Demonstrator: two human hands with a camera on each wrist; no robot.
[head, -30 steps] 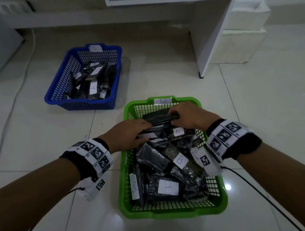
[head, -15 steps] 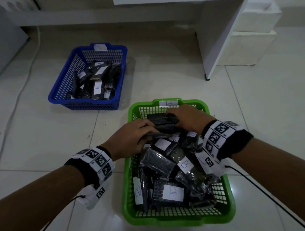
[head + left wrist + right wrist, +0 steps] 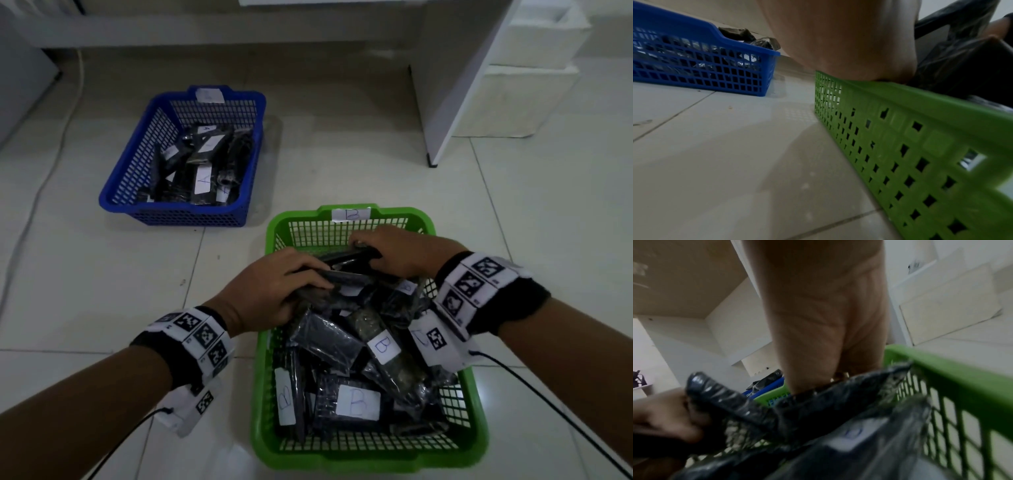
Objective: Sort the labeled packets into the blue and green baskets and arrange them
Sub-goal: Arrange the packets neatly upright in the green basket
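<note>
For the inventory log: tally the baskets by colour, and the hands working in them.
Blue basket: 1
Green basket: 1
Hands in the green basket: 2 (left hand, right hand)
Total: 2 baskets, 2 hands

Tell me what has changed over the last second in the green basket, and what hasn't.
Little changed. The left hand and right hand still grip black packets at the far end of the green basket, their fingers only slightly readjusted; nothing was let go. The B-labelled packets nearer the person and the blue basket with its packets lie as before. The apparent shift comes from the head camera.
</note>
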